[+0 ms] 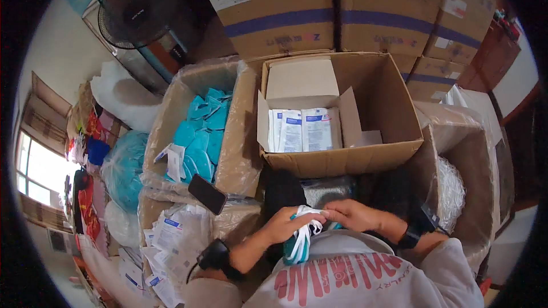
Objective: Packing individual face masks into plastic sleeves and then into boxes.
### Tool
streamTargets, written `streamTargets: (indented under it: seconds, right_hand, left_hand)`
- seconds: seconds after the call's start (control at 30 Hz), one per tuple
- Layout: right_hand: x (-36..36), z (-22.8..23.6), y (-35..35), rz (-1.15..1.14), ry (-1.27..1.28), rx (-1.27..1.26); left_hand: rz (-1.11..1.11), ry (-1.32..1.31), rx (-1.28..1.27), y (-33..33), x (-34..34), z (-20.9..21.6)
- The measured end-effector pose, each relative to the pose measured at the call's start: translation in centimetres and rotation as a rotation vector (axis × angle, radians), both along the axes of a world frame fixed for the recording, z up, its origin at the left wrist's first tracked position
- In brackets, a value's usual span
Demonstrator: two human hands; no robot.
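Note:
My left hand [288, 222] is closed around a small stack of teal face masks [297, 250] held against my front. White elastic straps [309, 221] loop over its fingers and hang beside the masks. Close on its right, my right hand [355, 215] pinches the ends of the straps between thumb and fingertips. Exactly how many masks are in the stack cannot be made out. Beyond my hands, an open carton [337, 162] holds a smaller open white box with upright white printed packets [302, 130].
Many loose teal masks [200, 137] fill a plastic-lined carton at the left. A black phone [206, 193] rests on its near edge, above a box of white packets [174, 234]. At right, a lined carton [485, 154] holds white straps [451, 194]. Tall cartons [388, 0] stand behind.

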State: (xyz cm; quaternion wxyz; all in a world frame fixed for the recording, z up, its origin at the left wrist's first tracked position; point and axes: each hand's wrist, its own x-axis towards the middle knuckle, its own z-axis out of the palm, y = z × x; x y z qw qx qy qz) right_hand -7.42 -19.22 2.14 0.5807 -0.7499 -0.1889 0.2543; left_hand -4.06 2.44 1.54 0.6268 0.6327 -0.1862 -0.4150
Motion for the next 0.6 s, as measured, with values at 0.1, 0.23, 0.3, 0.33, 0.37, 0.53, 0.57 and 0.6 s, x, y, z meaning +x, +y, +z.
streamTargets:
  seconds: [0.1, 0.23, 0.3, 0.33, 0.37, 0.53, 0.57, 0.6]
  right_hand:
    - [-1.2, -1.3, 1.6, -0.142, 0.026, 0.124]
    - [-1.0, -1.5, 2.0, -0.197, -0.168, -0.184]
    - [-1.2, -2.5, 1.3, -0.120, -0.150, -0.353]
    - [-1.6, -3.0, 0.8, -0.045, -0.099, -0.379]
    - [-1.8, -3.3, 0.3, 0.030, -0.047, -0.405]
    - [-2.8, -0.4, -2.1, 0.347, 0.171, -0.463]
    - [-3.0, -0.1, -2.8, 0.394, 0.216, -0.449]
    - [-3.7, -0.4, -3.7, 0.389, 0.236, -0.455]
  left_hand:
    - [0.258, 0.131, -0.133, -0.5, -0.9, 0.5]
    - [0.208, -1.046, 0.335, -2.1, 0.3, -0.7]
    - [0.079, -1.129, 0.445, -2.3, 0.2, -2.2]
    - [-0.014, -1.124, 0.461, -2.3, 0.1, -2.5]
    - [-0.108, -1.118, 0.476, -2.3, 0.0, -2.8]
    - [-0.276, -1.083, 0.410, -3.3, -3.2, -5.2]
    - [-0.266, -1.056, 0.379, -3.8, -3.8, -5.3]
    - [-0.270, -1.026, 0.341, -4.6, -4.4, -5.5]
